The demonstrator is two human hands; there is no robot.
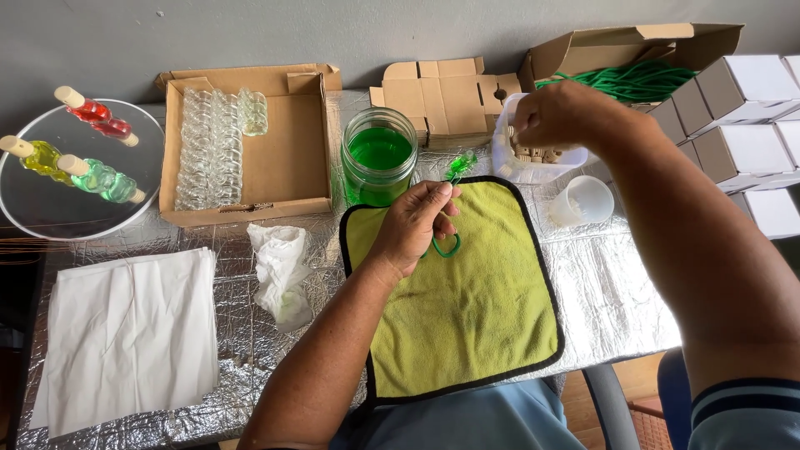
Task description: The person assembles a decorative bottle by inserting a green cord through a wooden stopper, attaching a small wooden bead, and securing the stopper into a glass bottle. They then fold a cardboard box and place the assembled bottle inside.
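Green liquid fills the small clear bottle [459,164] pinched in the left hand [414,227], above the yellow-green cloth [467,317] and beside the jar [379,165] of green liquid; a green cord loop [447,247] hangs below. Right hand [560,115] reaches into the plastic tub [533,162] of corks, fingertips hidden, so its grip cannot be told.

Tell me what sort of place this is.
Probably a small craft workbench: a foil-covered table, a jar of green liquid, a cardboard tray of small clear bottles, and stacked white boxes.
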